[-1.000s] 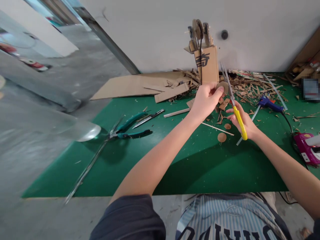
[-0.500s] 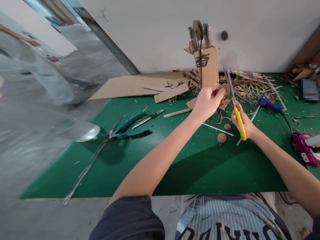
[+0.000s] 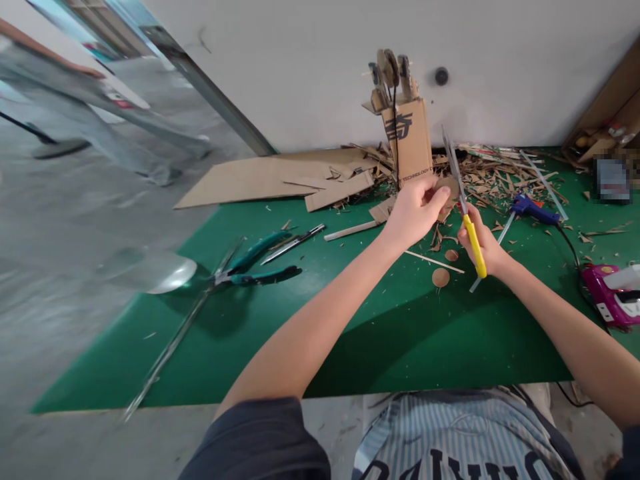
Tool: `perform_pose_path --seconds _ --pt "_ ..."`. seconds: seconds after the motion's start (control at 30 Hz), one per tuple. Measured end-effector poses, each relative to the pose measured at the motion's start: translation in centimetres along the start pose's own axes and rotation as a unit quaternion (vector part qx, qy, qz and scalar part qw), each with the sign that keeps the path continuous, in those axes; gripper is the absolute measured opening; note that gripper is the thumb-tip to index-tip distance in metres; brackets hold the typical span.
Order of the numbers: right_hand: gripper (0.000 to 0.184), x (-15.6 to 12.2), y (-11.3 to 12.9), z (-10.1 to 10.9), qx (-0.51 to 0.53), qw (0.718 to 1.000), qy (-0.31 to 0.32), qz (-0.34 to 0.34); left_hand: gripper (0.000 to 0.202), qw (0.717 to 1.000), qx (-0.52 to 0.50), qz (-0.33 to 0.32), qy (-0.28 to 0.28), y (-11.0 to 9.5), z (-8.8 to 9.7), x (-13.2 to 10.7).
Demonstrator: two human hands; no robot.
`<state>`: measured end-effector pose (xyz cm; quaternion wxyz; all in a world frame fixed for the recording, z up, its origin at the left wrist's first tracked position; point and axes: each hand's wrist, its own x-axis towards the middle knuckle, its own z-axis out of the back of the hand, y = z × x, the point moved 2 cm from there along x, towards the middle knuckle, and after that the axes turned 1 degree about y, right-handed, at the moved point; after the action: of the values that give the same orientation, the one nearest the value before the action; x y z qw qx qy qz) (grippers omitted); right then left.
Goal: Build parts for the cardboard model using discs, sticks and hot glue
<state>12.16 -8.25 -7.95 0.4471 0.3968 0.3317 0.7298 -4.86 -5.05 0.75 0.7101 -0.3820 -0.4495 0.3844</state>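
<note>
Between the thumb and fingers of my left hand is a small piece of cardboard with a rounded edge. My right hand grips yellow-handled scissors, whose blades point up and away beside the cardboard. Below the hands, a cardboard disc lies on the green table with a smaller disc just behind it. A thin wooden stick rests close by. Behind my left hand stands a cardboard construction with round pieces at its top and a black cable down its front.
Cardboard scraps are heaped along the wall, beside a large cardboard sheet. Pliers and a utility knife lie to the left. A blue glue gun and a magenta device sit right. Another person walks at far left.
The whole view has shifted slightly. My hands keep nearly the same pose around the cardboard and scissors. At far left, the other person's legs have moved further into view.
</note>
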Motion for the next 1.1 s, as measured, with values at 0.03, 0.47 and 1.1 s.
perform_pose_path --seconds 0.03,0.47,1.1 --pt "0.071 0.0 0.0 0.0 0.0 1.0 -0.005 0.0 0.033 1.0 0.005 -0.002 0.006 0.0 -0.1 0.0" --pt "0.078 -0.2 0.8 -0.3 0.033 0.999 0.013 0.032 0.021 0.997 -0.063 0.02 -0.037 -0.6 0.5 0.0" --pt "0.074 -0.2 0.8 -0.3 0.031 0.999 0.02 0.02 0.023 0.995 -0.085 0.011 -0.055 -0.5 0.4 -0.1"
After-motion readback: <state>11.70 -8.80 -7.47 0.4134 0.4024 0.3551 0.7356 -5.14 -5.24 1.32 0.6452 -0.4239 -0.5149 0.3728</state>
